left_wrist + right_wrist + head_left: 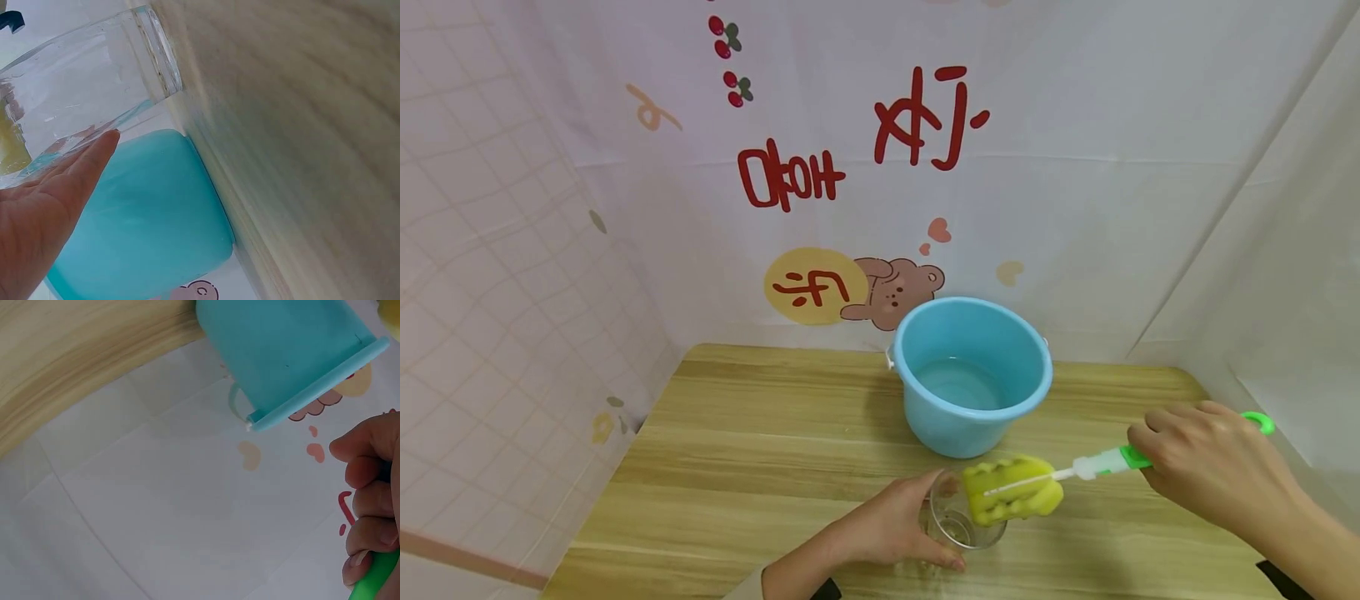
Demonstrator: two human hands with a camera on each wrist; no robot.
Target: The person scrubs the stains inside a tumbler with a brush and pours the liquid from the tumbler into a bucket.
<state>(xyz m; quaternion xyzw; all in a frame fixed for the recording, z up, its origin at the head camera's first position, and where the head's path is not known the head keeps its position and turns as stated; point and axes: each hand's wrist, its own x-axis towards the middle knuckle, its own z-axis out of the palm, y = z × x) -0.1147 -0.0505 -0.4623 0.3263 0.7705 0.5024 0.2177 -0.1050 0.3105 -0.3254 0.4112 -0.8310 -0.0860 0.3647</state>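
While the left hand (902,521) was curled round a clear glass (950,521), thumb on the near side and fingers on the far side, the right hand (1213,467) was clamped on the handle (1101,464) of a sponge brush. The glass was low over the front part of the wooden tabletop (760,433), its mouth facing up; whether its base touched the wood could not be told. The brush lay nearly level, its yellow sponge head (1017,490) pointing left and covering the right part of the glass rim in the head view. Whether the tip of the sponge dipped inside the glass was unclear. The handle was white toward the sponge and green under the fist, with a green hook (1258,422) showing beyond the far side of the hand.

Just behind the glass and the sponge, a light blue bucket (955,429) stood upright on the tabletop, with what looked like water (966,385) low inside it and a white fitting (890,358) at its left rim. Behind the bucket hung a white cloth (1097,192) printed with red characters, cherries, hearts and a brown bear (901,296) beside a yellow disc (808,286). A pale sleeve (748,586) showed at the left forearm.
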